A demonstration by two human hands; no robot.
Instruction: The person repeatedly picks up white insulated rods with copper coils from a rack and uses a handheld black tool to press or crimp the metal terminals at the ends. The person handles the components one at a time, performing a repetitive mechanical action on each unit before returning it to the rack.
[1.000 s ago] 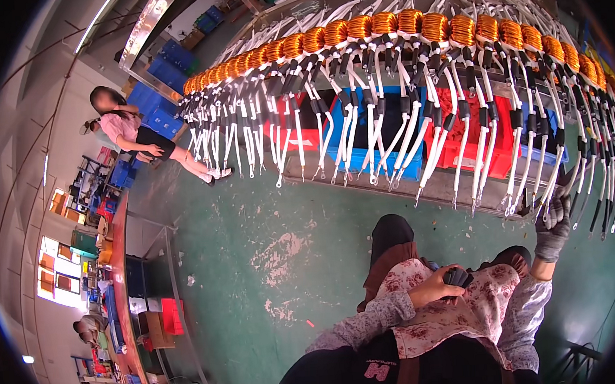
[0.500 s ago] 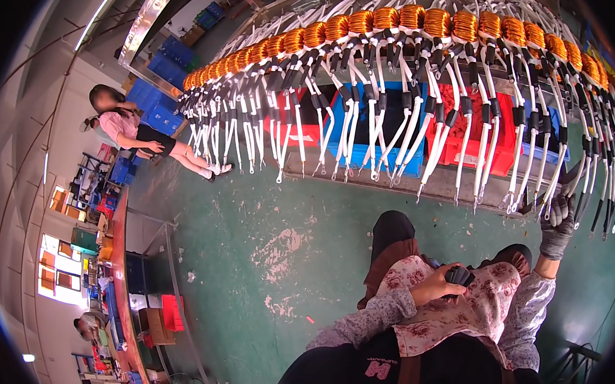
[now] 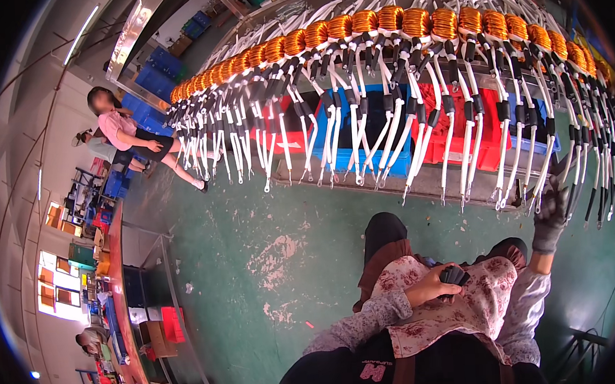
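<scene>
My left hand (image 3: 428, 287) rests over my lap, its bare fingers closed round a small bundle of short black sleeves (image 3: 455, 276). Out to the right, my right hand (image 3: 550, 221) wears a grey glove and is raised among the hanging white leads (image 3: 467, 147). Its fingers close about the lower part of a lead, though the fingertips are dark and somewhat blurred. The leads hang from a long row of copper-wound coils (image 3: 340, 27). Many carry black sleeves partway down, and metal lugs tip several of the lower ends.
Behind the leads stand a blue bin (image 3: 347, 151) and a red bin (image 3: 487, 142) on a low metal shelf. A person in a pink top (image 3: 117, 130) is on the far left, with another person behind. A long workbench (image 3: 117, 267) runs along the left.
My view has shifted slightly, so the coils and leads sit a little further left. My right hand has moved slightly among the leads; my left still holds the sleeves. The person in pink has shifted posture.
</scene>
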